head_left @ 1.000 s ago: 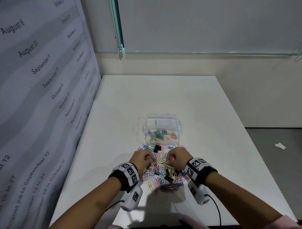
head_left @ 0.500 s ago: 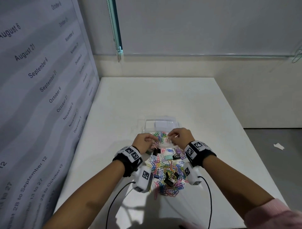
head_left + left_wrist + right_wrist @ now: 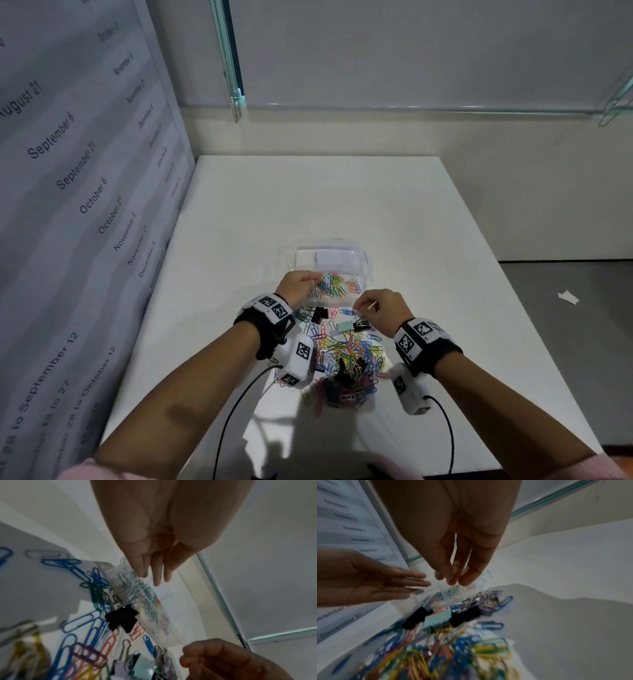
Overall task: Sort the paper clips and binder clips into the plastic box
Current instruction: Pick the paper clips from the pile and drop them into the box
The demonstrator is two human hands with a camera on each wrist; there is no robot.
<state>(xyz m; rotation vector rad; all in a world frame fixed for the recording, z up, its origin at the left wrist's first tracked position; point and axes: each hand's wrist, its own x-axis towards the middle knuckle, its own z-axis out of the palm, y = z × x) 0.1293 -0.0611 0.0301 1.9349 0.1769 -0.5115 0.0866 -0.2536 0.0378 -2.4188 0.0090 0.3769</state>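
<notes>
The clear plastic box [image 3: 356, 255] sits mid-table, coloured paper clips lying in its near compartment. The left hand [image 3: 297, 286] hovers over the box's near-left corner with fingers [image 3: 157, 574] straight and relaxed, holding nothing. The right hand [image 3: 382, 308] hangs just in front of the box, fingertips [image 3: 452, 579] drawn together; whether they pinch a clip, I cannot tell. The loose pile of paper clips [image 3: 346, 363] and binder clips [image 3: 349, 325] spreads on the table [image 3: 445, 240] in front of the box.

Left hand [image 3: 297, 286] over plastic box [image 3: 294, 255]; right hand [image 3: 383, 306] above paper clips [image 3: 346, 356].
</notes>
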